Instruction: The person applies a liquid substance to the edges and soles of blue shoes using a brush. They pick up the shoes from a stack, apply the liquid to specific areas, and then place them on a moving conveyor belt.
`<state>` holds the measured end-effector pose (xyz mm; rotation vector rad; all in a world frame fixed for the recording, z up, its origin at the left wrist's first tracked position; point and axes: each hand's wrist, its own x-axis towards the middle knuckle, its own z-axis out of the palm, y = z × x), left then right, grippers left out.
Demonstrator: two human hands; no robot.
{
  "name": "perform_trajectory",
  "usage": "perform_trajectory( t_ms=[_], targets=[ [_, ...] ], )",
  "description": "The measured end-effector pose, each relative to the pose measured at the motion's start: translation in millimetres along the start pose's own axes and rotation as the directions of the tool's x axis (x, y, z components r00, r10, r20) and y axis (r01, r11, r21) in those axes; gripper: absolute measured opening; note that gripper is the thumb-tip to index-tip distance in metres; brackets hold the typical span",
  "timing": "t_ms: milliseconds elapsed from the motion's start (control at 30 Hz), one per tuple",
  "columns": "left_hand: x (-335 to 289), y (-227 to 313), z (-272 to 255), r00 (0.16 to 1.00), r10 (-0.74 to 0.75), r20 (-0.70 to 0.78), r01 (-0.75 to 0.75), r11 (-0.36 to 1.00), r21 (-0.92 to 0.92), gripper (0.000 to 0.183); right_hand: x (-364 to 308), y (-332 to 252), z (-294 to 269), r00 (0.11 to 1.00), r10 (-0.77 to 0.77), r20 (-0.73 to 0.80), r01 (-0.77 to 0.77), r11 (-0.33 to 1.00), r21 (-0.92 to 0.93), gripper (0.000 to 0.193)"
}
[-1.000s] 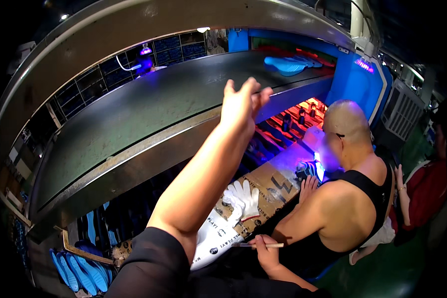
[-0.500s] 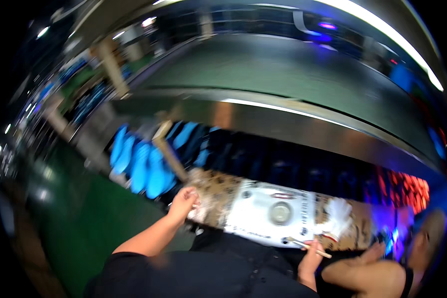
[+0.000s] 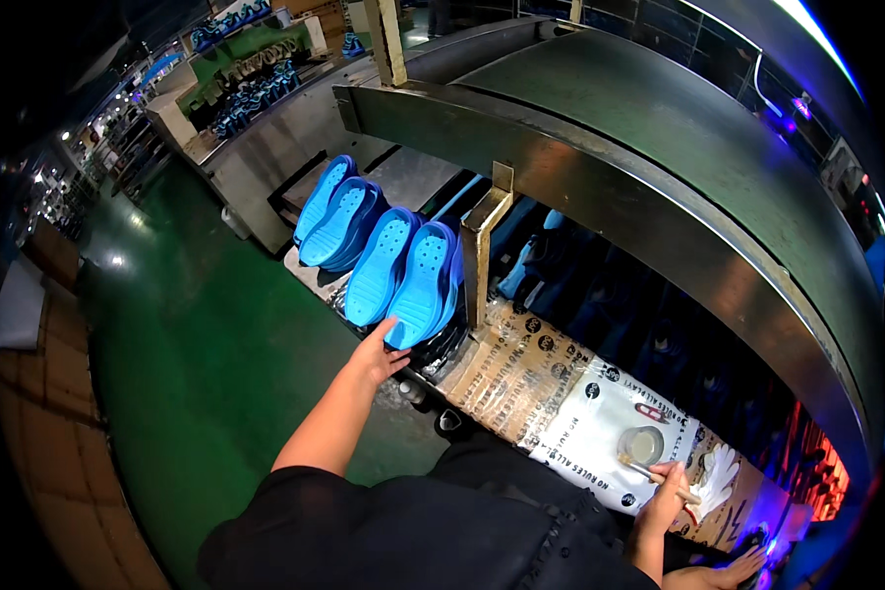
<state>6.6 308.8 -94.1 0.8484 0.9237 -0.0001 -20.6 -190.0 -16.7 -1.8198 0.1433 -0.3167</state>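
Several blue shoe soles (image 3: 425,280) stand in a leaning row on a ledge at the left of the bench. My left hand (image 3: 376,356) grips the near end of the closest sole, thumb on its top face and fingers lower down. At the right, my right hand (image 3: 665,497) is closed round the wooden handle of a brush (image 3: 656,476). The bristles dip into a small round dish (image 3: 643,444) of cloudy liquid. Under the dish lies a white printed sheet (image 3: 580,433). A white glove (image 3: 718,482) rests just right of my right hand.
Printed cardboard (image 3: 506,379) covers the bench. A metal-sided conveyor (image 3: 600,167) curves above it, with an upright post (image 3: 477,256) beside the soles. Dark shoe parts (image 3: 610,295) sit beneath the conveyor. Another person's hand (image 3: 737,570) is at the lower right. Green floor (image 3: 206,374) lies left.
My view has swung toward the left. My left hand has moved from the cardboard's edge to the nearest blue sole. The brush has gone from the sheet's edge into the dish.
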Motion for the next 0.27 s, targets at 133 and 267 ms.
perform_trajectory(
  t_ms=[133, 267],
  targets=[
    [-2, -7, -35, 0.954, 0.173, -0.243, -0.157, 0.984, 0.082, 0.083, 26, -28, 37, 0.924, -0.347, 0.161, 0.361, 0.931, -0.063, 0.040],
    [12, 40, -79, 0.795, 0.592, -0.135, -0.484, 0.752, 0.447, 0.087, 44, -79, 121, 0.799, -0.188, 0.572, 0.277, 0.958, -0.072, 0.022]
  ],
)
